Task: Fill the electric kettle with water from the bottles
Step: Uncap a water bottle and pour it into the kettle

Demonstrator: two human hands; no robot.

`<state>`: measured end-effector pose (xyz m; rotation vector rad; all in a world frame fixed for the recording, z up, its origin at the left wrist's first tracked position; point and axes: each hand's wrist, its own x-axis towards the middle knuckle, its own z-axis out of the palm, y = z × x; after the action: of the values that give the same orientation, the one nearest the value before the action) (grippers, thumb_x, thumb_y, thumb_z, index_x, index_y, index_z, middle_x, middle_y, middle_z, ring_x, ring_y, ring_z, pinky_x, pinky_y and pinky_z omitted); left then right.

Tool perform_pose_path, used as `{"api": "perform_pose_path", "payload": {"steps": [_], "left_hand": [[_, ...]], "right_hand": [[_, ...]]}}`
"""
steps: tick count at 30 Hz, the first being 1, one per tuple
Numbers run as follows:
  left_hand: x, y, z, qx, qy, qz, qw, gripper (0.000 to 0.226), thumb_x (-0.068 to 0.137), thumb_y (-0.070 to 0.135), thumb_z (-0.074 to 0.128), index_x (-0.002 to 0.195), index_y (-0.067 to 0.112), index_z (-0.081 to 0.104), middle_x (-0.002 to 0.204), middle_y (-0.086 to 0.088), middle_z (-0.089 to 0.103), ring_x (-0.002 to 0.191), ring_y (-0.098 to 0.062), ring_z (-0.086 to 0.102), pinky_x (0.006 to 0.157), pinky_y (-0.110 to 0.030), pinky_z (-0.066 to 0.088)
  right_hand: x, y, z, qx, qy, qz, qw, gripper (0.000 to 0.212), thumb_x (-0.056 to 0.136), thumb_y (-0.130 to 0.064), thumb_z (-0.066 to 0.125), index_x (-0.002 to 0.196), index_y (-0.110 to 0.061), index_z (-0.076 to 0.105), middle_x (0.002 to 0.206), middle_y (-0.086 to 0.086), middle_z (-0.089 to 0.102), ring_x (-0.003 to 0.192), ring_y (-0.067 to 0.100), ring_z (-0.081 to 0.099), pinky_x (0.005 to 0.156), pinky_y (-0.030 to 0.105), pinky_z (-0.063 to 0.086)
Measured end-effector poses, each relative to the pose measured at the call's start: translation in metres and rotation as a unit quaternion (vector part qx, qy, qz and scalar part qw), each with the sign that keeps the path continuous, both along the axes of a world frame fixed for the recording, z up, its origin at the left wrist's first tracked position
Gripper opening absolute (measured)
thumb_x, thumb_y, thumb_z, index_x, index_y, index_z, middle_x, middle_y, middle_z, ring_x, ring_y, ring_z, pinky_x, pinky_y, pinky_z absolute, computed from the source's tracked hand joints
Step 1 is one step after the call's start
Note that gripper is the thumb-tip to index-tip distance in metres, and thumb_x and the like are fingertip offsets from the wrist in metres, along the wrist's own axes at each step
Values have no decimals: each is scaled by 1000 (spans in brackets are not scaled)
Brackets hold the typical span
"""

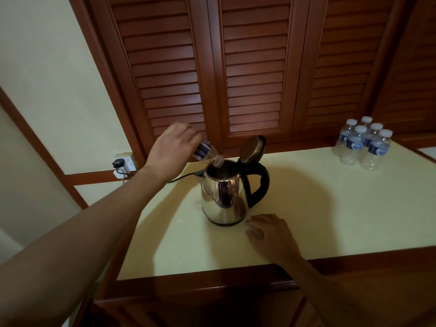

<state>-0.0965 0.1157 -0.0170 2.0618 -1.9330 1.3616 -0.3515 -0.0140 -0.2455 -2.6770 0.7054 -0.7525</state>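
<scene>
Tilting down-right, the bottle (207,153) points its neck into the open kettle (224,194) at frame centre; the left hand (172,147) curls its fingers (188,133) round the base; the right hand (271,234) lies flat on the table (330,208), holding nothing.

Shiny steel kettle (224,197) upright on the counter (330,208), lid flipped open, black handle right. Tipped neck-down into its mouth, one small bottle (207,153). Far right, capped bottles (363,143) clustered upright.

Glossy mirror-steel kettle (224,197), clear plastic bottles (363,143), matt cream countertop (330,208), varnished wood louvres (254,67)
</scene>
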Motion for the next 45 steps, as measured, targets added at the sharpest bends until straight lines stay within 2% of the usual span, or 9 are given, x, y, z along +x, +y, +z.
{"api": "perform_pose_path", "payload": {"steps": [4, 13, 17, 20, 24, 28, 36, 42, 45], "left_hand": [[-10, 19, -29, -98, 200, 30, 974, 42, 72, 15, 83, 110, 10, 67, 102, -9, 70, 96, -32, 59, 79, -39, 45], [-68, 66, -112, -221, 568, 29, 792, 48, 70, 36, 90, 111, 19, 71, 95, 12, 72, 80, 4, 62, 75, -20, 54], [-84, 76, -151, -183, 607, 26, 773, 45, 70, 38, 89, 106, 16, 73, 94, 11, 75, 79, 12, 63, 70, -7, 52], [-93, 79, -166, -163, 676, 30, 718, 38, 71, 35, 90, 102, 24, 71, 90, 23, 70, 86, 17, 64, 71, -3, 49], [-97, 81, -176, -154, 714, 25, 682, 39, 71, 32, 90, 104, 26, 70, 93, 23, 70, 91, 15, 64, 73, -5, 50], [-93, 80, -182, -159, 738, 19, 655, 43, 68, 28, 92, 105, 17, 73, 97, 12, 76, 92, 8, 67, 74, -10, 54], [-82, 82, -188, -119, 740, 1, 662, 48, 69, 34, 91, 110, 18, 73, 102, 10, 75, 96, 1, 69, 83, -16, 57], [-77, 82, -190, -102, 752, -16, 651, 47, 68, 32, 92, 108, 18, 73, 101, 10, 75, 97, -1, 68, 82, -13, 55], [-74, 82, -191, -95, 756, -20, 648, 46, 67, 33, 92, 106, 20, 73, 100, 10, 75, 97, -3, 69, 84, -18, 57]], "right_hand": [[1, -1, -1, -14, -8, 0, 1000, 20, 89, -33, 65, 106, -25, 73, 111, -7, 71, 104, 18, 59, 82, 33, 43], [1, 0, -1, -38, 19, -35, 998, 47, 90, -53, 48, 113, -19, 71, 102, 1, 67, 92, 25, 55, 78, 38, 46], [4, -1, -1, -7, 36, -47, 998, 51, 90, -63, 42, 107, -24, 71, 101, -3, 64, 93, 23, 55, 79, 36, 42], [10, 9, 15, -2, 30, -37, 999, 59, 94, -68, 30, 105, -25, 68, 103, -7, 62, 95, 17, 49, 80, 29, 34], [23, 38, 74, 108, -105, 28, 988, 48, 86, -64, 49, 104, -23, 66, 96, -8, 57, 91, 12, 48, 77, 23, 38], [45, 56, 126, 94, -111, 112, 983, 39, 88, -56, 61, 106, -22, 66, 100, -9, 58, 93, 7, 48, 76, 18, 36], [76, 66, 166, 67, 72, 220, 970, 35, 92, -39, 65, 123, -22, 67, 122, -4, 61, 110, 11, 51, 93, 34, 43], [74, 64, 182, 65, 147, 236, 958, 33, 90, -23, 72, 122, -28, 69, 98, -24, 60, 89, 7, 59, 78, 28, 52], [79, 66, 185, 43, 173, 244, 953, 33, 89, -17, 72, 120, -30, 70, 113, -14, 67, 93, 6, 59, 78, 25, 48]]}}
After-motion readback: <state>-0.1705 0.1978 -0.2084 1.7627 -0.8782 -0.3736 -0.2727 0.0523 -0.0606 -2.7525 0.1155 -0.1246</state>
